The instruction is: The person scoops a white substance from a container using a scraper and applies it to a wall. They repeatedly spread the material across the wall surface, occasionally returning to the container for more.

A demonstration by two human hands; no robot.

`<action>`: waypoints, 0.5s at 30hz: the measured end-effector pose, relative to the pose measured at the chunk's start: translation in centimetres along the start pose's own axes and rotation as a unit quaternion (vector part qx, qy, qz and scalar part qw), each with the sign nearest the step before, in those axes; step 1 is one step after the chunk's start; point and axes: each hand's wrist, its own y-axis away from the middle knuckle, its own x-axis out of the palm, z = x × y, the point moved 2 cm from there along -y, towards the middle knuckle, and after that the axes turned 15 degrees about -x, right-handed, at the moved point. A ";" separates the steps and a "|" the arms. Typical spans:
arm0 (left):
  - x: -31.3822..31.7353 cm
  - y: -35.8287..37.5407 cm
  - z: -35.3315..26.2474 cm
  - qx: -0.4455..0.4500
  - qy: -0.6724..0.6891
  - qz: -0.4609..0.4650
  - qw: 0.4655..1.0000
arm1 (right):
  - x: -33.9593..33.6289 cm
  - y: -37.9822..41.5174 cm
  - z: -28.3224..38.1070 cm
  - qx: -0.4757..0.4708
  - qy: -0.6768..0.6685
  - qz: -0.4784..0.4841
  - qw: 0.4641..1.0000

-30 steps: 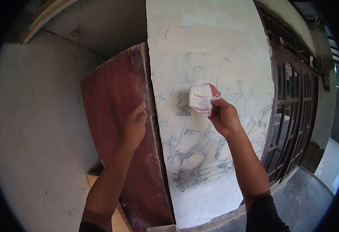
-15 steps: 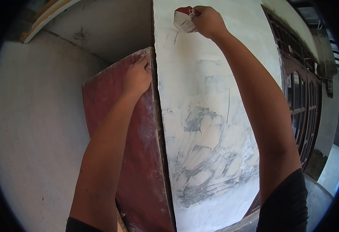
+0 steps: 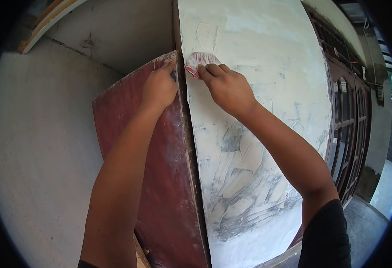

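In my right hand point(image 3: 231, 87) is a small red putty scraper point(image 3: 200, 62) coated with whitish putty, its blade against the wall near the left edge. My fingers are closed around its lower side. The white wall point(image 3: 249, 214) carries streaky putty, with grey patches and ridged strokes lower down. My left hand point(image 3: 159, 87) rests at the upper corner of a tall dark-red panel point(image 3: 160, 187), fingers bent at its edge; part of the grip is hidden. The panel stands tilted beside the wall, with a narrow dark gap between them.
A plain grey-white wall point(image 3: 39, 147) stands on the left, under a curved wooden edge point(image 3: 53, 20). On the right are brown-framed windows point(image 3: 345, 120). A strip of wood point(image 3: 140, 252) lies low behind the panel.
My right hand has moved down and left with the scraper, from high on the wall to its left edge. My left hand stays at the panel's corner. The view has shifted slightly.
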 end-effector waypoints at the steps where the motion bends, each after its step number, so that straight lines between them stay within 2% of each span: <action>1: 0.1 0.0 0.0 0.001 -0.005 0.001 1.000 | -0.7 0.0 0.1 -0.001 -0.009 0.001 1.000; 2: 0.0 0.1 -0.1 0.000 -0.005 0.001 1.000 | -1.5 -0.6 -0.4 0.015 -0.010 -0.027 0.999; 3: 0.0 0.1 -0.3 -0.007 -0.005 0.004 1.000 | -2.3 -1.3 -1.4 0.060 -0.036 0.000 0.998; 5: 0.0 0.1 -0.1 -0.014 -0.006 0.009 1.000 | -2.1 -3.0 -4.6 0.080 0.007 -0.040 0.996; 9: 0.0 0.2 -0.2 -0.013 -0.006 0.004 1.000 | 0.7 -5.4 -9.3 0.080 0.069 0.008 0.994; 11: -0.2 0.2 -0.3 -0.016 -0.007 0.010 1.000 | 2.1 -5.4 -8.4 0.091 0.068 0.078 0.991; 15: -0.1 -0.1 0.2 -0.014 -0.030 0.031 0.999 | 2.1 -1.9 -3.2 0.054 0.040 0.078 0.995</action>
